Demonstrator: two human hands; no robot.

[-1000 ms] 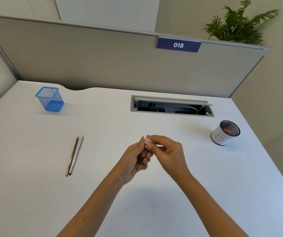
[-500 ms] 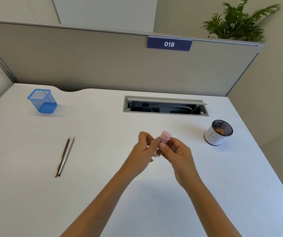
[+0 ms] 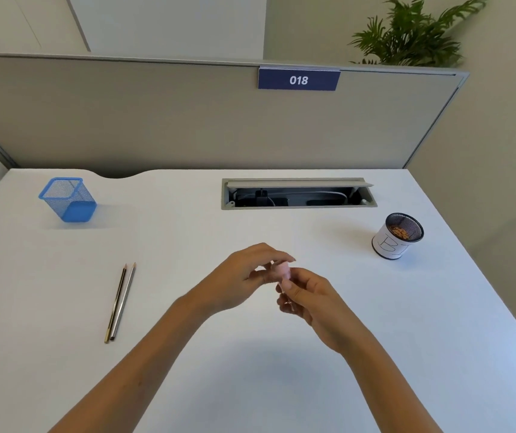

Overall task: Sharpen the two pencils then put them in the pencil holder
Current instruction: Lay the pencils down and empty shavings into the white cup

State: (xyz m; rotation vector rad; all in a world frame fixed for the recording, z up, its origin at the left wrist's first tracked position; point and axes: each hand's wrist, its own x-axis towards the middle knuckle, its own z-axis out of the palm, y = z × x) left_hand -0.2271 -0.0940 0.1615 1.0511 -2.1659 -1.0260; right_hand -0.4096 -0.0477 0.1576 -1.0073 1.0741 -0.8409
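Observation:
Two pencils point(image 3: 120, 303) lie side by side on the white desk point(image 3: 63, 354), left of my hands, tips pointing away from me. A small pink sharpener point(image 3: 281, 270) is held above the desk's middle. My right hand point(image 3: 305, 296) pinches its lower part between thumb and fingers. My left hand point(image 3: 244, 276) curls its fingertips over the sharpener's top. The blue mesh pencil holder point(image 3: 68, 199) stands at the far left, with nothing visible inside it.
A round black mesh cup point(image 3: 397, 236) with a white label, holding shavings, stands at the right. An open cable tray point(image 3: 297, 195) is set into the desk's back. A grey partition point(image 3: 156, 120) walls off the far side.
Both hands have turned and shifted slightly right with the pink sharpener. My left fingers now lie over its top instead of beside it. The pencils have not moved.

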